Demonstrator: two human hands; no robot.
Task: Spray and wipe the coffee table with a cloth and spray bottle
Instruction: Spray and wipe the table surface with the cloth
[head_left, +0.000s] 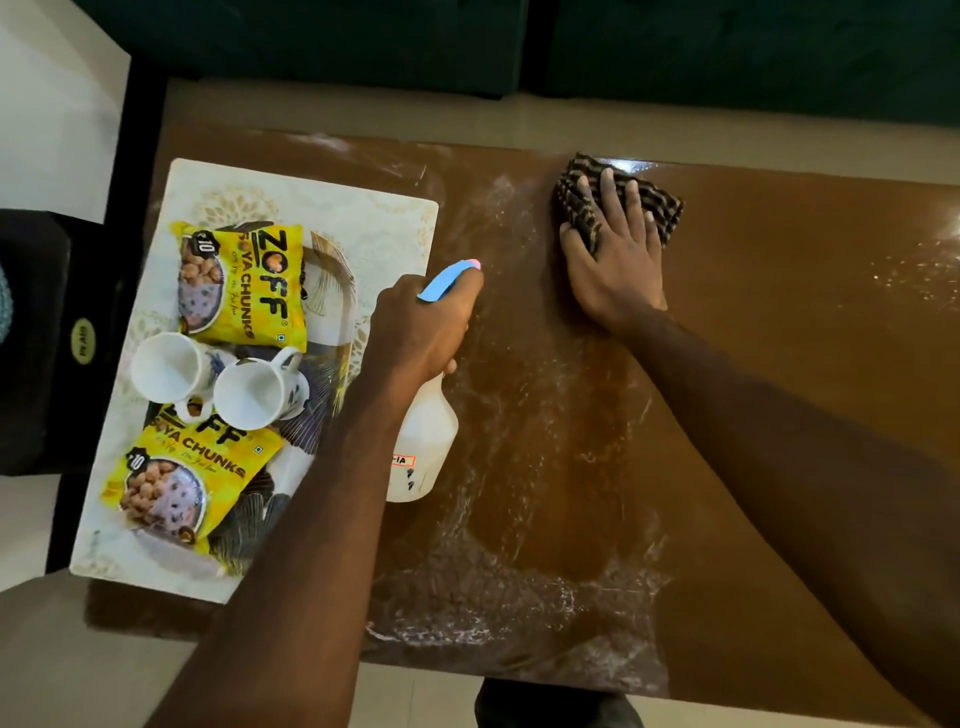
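Coffee table (779, 415): brown, glossy top, fills most of the view; whitish wet streaks (519, 519) cover its middle band from far edge to near edge; right part mostly dry-looking, with a few bright specks near the right border.

Tray (311, 179): pale, patterned, rectangular; lies on the left end of the table.

Spray bottle (423, 441): white body, blue head; just right of the tray; tilted, nozzle toward the far edge, base toward the person; contact with the table cannot be determined.

Two yellow snack packets on the tray; one at the far side (244, 280), one at the near side (171, 483).

Left hand (421, 322): fingers curled tight round the bottle's neck, below the blue head.

Right hand (615, 265): flat, fingers straight and spread, pressing down on the cloth; no closed hold.

Cloth (662, 208): dark, striped, folded; on the tabletop near the far edge, right of the streaks, under the right fingers.

Two white cups (169, 366) (254, 392): side by side on the tray, between the packets.
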